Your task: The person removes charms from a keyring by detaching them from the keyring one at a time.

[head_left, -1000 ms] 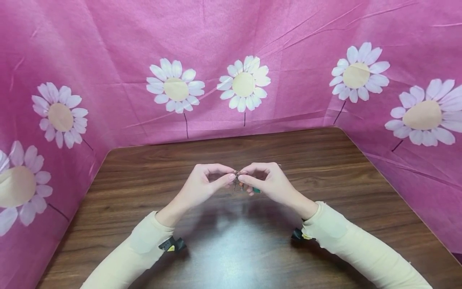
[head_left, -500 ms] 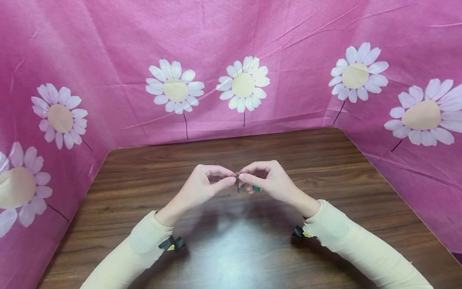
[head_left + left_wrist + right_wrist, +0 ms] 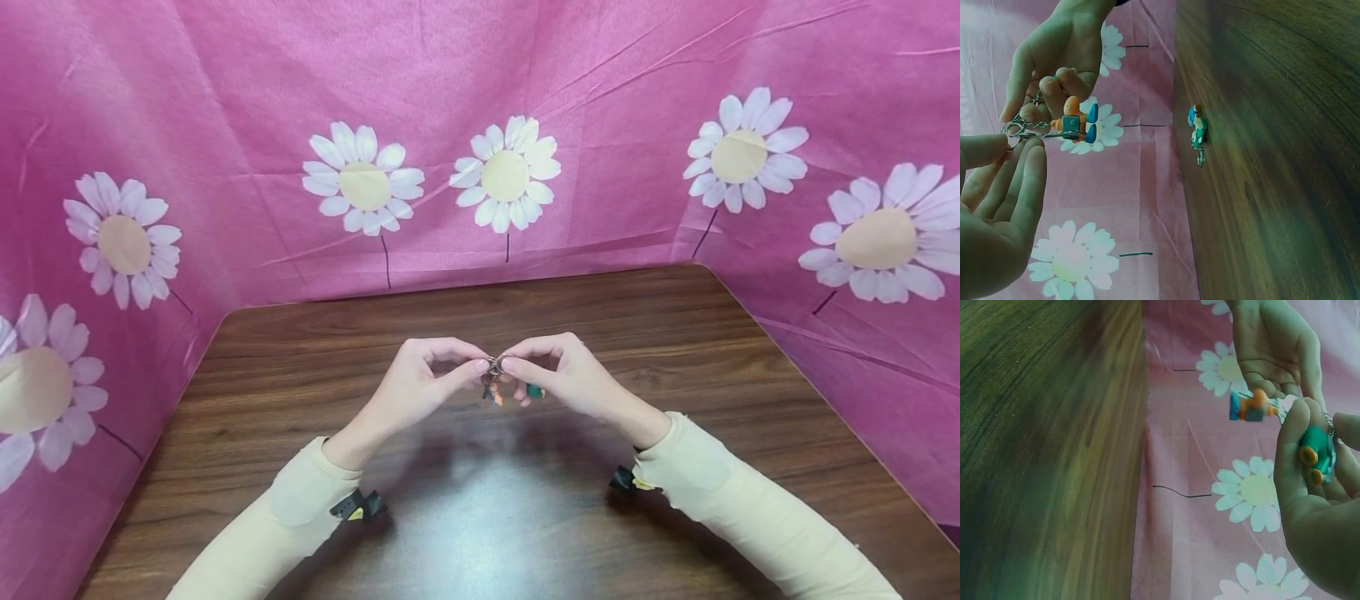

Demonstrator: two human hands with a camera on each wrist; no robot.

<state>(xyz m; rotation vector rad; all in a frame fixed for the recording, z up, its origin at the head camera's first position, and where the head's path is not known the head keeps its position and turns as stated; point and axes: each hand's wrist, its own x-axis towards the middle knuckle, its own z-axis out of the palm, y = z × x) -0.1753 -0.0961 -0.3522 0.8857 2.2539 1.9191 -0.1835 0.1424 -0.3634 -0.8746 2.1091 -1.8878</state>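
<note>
Two cream long sleeves, the left sleeve point(image 3: 270, 517) and the right sleeve point(image 3: 757, 492), reach in on the near side of a small metal key ring point(image 3: 493, 365), one from either side. A small black device point(image 3: 360, 506) is strapped under the left cuff, and a matching one sits at the right.

The person's left hand point(image 3: 408, 379) is at the left of the key ring, its thumb and forefinger pinching the metal. The right hand point(image 3: 570, 375) mirrors it at the right of the ring, thumb and forefinger also pinched on it, the remaining fingers bent inward. The ring is held up in the air between both sets of fingertips.

Below the ring, a little orange figurine point(image 3: 1072, 106) with blue feet and a teal block on its body dangles from a short chain. To the right of the ring, a green figurine point(image 3: 1315, 445) with orange-ended feet lies against the right hand's fingers; whether its chain joins the ring is unclear.

Under the ring spreads a brown wood-grain table point(image 3: 480, 533). Lower and beyond the ring, a green, blue and orange keychain point(image 3: 1198, 130) lies on the tabletop. Farthest behind the ring hangs a pink cloth point(image 3: 480, 67) printed with big white daisies point(image 3: 363, 185).
</note>
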